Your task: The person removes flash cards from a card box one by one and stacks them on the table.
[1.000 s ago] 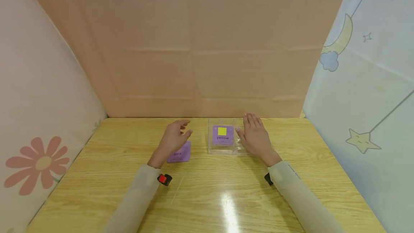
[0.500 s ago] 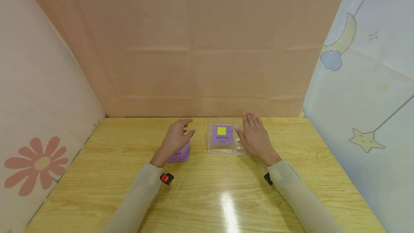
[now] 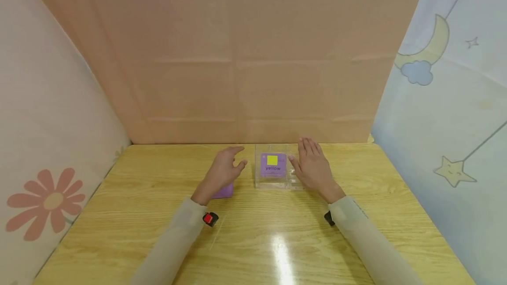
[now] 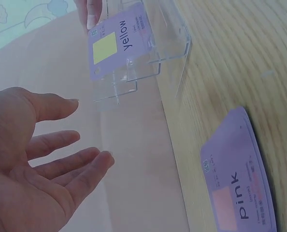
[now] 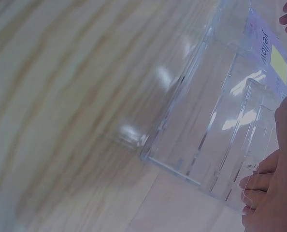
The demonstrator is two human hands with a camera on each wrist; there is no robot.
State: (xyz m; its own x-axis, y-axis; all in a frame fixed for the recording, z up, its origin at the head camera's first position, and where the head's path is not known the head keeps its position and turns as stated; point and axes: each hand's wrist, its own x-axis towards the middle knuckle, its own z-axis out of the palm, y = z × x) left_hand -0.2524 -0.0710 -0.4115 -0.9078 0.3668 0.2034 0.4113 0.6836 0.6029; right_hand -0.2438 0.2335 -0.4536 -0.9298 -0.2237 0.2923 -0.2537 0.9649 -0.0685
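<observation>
A clear tiered acrylic holder [image 3: 271, 184] stands at the back of the table, with a purple card marked "yellow" [image 3: 273, 171] upright in its left part. My right hand [image 3: 314, 168] lies over the holder's right side, fingers straight. Its thumb is by the card's right edge; whether it touches the card, I cannot tell. My left hand [image 3: 222, 171] hovers left of the holder, thumb and fingers apart, holding nothing. Beneath it lies a small stack of purple cards with "pink" on top [image 4: 237, 174], mostly hidden by the hand in the head view.
The wooden table [image 3: 253, 241] meets a brown paper-like backdrop [image 3: 237, 78] just behind the holder. Patterned sheets hang on both sides, one with a flower [image 3: 49, 201], the other with a moon [image 3: 435, 41]. Each wrist wears a black band [image 3: 211, 219].
My left hand has moved right toward the holder and now covers more of the pink card stack. The right hand, the holder and the yellow card have stayed in place.
</observation>
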